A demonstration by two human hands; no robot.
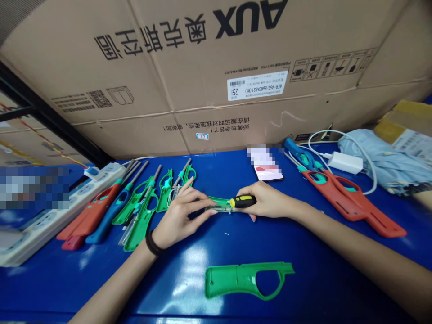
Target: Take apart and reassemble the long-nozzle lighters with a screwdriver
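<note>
Near the middle of the blue table, my left hand [185, 211] pinches the left end of a partly hidden green lighter casing [219, 200]. A clear plastic piece [219, 209] lies along its near side. My right hand [270, 201] is closed around a short black-and-yellow screwdriver [243, 201], its yellow end pointing left over the casing. The screwdriver's far end is hidden by my fingers. Closer to me lies a loose green casing half [232, 280] with a trigger loop, hollow side up.
On the left are opened green lighters [141, 225], orange lighters [91, 216], a blue lighter [113, 207] and a white power strip [60, 211]. A phone [268, 168], more orange lighters [351, 198] and a white charger [346, 163] lie right. A large cardboard box [189, 90] stands behind.
</note>
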